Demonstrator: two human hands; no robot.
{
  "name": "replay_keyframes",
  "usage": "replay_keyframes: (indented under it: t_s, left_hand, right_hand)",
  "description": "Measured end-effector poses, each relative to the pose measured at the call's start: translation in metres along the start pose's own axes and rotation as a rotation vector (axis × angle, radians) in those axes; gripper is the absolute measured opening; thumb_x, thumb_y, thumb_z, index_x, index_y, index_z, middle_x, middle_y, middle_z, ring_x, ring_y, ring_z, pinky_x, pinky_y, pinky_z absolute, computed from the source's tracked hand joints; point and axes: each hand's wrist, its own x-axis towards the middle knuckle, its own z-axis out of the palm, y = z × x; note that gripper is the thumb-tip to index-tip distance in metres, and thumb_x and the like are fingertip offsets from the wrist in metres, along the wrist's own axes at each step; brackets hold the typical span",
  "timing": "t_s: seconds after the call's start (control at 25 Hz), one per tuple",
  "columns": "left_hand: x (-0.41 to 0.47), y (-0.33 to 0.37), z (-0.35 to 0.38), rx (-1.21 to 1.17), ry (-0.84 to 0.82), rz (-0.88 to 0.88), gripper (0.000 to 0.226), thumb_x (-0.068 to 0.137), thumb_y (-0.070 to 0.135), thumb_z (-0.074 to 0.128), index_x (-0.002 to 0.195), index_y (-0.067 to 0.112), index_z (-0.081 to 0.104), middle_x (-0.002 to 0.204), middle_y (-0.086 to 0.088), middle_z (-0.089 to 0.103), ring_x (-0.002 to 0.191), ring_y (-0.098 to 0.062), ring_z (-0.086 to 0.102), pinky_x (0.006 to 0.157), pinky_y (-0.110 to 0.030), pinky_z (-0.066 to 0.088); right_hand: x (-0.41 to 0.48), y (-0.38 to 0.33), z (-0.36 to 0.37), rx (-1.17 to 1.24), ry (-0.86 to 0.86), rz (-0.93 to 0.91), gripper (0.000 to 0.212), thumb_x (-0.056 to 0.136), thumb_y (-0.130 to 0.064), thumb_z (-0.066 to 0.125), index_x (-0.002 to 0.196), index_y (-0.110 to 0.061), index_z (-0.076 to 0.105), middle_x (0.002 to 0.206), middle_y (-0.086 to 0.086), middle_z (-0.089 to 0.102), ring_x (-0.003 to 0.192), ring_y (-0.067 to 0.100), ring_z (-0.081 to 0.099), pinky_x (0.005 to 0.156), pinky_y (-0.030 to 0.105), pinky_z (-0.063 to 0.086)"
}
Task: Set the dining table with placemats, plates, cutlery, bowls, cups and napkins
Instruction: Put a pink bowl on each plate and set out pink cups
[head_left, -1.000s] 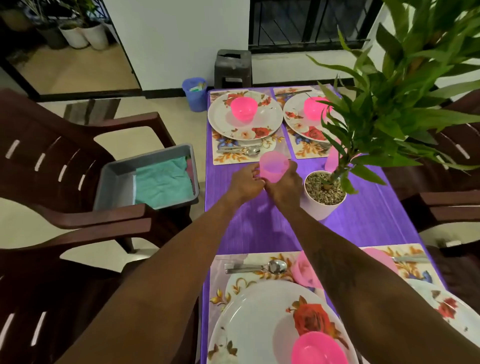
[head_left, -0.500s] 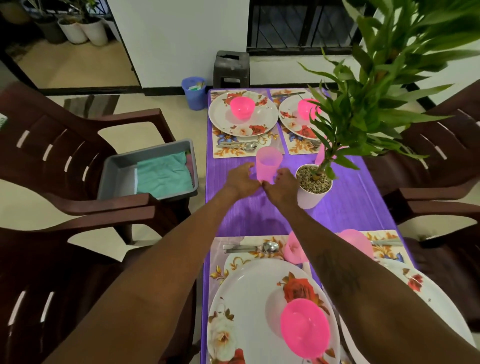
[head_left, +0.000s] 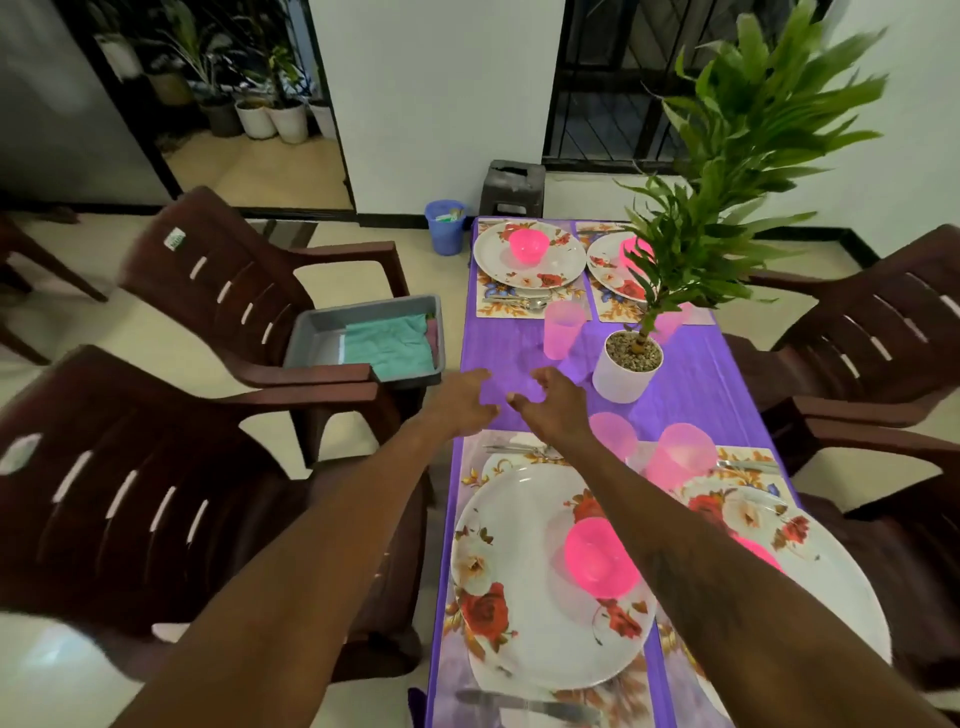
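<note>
both hands are now sitting back from the pink cup (head_left: 562, 330), which they were holding between them a moment ago. it is standing upright on the purple tablecloth (head_left: 691, 384), just on the near side of the far left placemat (head_left: 498, 309) and a little left of the plant pot (head_left: 623, 374).

the left hand (head_left: 462, 400) is hovering with fingers stretched out and holding nothing. the right hand (head_left: 553, 402) is hovering beside it with fingers loosely bent, also holding nothing. neither is touching the cup.

the step in hand is looking like the let-go after setting this cup down. to do it well, the hands should be drawing straight back toward the near end and staying low, since the cup is probably light plastic and tipping easily, and the plant's leaves are hanging close on the right.

napkins are likely coming next: a teal cloth (head_left: 389, 345) is lying in the grey tray (head_left: 311, 332) on the chair (head_left: 218, 270) at left, so the left hand is sitting closer for that reach.
</note>
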Motion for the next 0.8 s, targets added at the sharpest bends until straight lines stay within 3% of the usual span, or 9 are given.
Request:
replay_keyframes:
  t_s: [0.12, 0.28, 0.52, 0.68, 0.8]
  left_hand:
    - [-0.044, -0.016, 0.007, -0.057, 0.063, -0.025, 0.083, 0.074, 0.057, 0.060, 0.147, 0.017, 0.053, 0.147, -0.006, 0.057, 0.135, -0.027, 0.054, 0.112, -0.039, 0.044]
    - [-0.135, -0.007, -0.009, -0.059, 0.095, -0.089, 0.058, 0.092, 0.024, 0.071, 0.146, 0.010, 0.054, 0.138, -0.012, 0.063, 0.126, -0.029, 0.059, 0.102, -0.030, 0.043]
    - [-0.217, -0.060, -0.023, -0.097, 0.136, -0.223, 0.069, 0.091, 0.030, 0.075, 0.150, 0.009, 0.048, 0.143, -0.016, 0.058, 0.137, -0.031, 0.050, 0.110, -0.032, 0.038]
    - [-0.258, -0.108, -0.041, -0.102, 0.149, -0.253, 0.068, 0.089, 0.034, 0.075, 0.148, 0.011, 0.051, 0.142, -0.017, 0.059, 0.134, -0.032, 0.053, 0.106, -0.031, 0.041]
    - [-0.277, -0.157, -0.059, -0.092, 0.166, -0.248, 0.069, 0.086, 0.040, 0.076, 0.146, 0.016, 0.053, 0.135, -0.013, 0.065, 0.124, -0.030, 0.060, 0.100, -0.029, 0.044]
  right_hand:
    - [-0.041, -0.015, 0.005, 0.017, -0.028, -0.038, 0.061, 0.085, -0.038, 0.082, 0.135, -0.009, 0.061, 0.137, 0.010, 0.065, 0.128, 0.028, 0.059, 0.106, 0.037, 0.045]
    - [-0.098, -0.029, 0.026, 0.004, -0.099, -0.091, 0.058, 0.085, -0.037, 0.082, 0.133, -0.009, 0.063, 0.134, 0.010, 0.066, 0.126, 0.030, 0.060, 0.103, 0.036, 0.046]
    - [-0.163, -0.062, 0.074, 0.011, -0.175, -0.126, 0.061, 0.085, -0.041, 0.081, 0.136, -0.014, 0.060, 0.135, 0.007, 0.065, 0.126, 0.028, 0.059, 0.102, 0.036, 0.047]
    - [-0.192, -0.099, 0.116, -0.002, -0.218, -0.146, 0.054, 0.086, -0.033, 0.081, 0.133, -0.013, 0.062, 0.129, 0.004, 0.067, 0.118, 0.023, 0.063, 0.090, 0.023, 0.043]
    - [-0.209, -0.132, 0.156, -0.001, -0.216, -0.157, 0.056, 0.080, -0.040, 0.082, 0.128, -0.016, 0.064, 0.122, 0.003, 0.070, 0.112, 0.022, 0.066, 0.095, 0.035, 0.054]
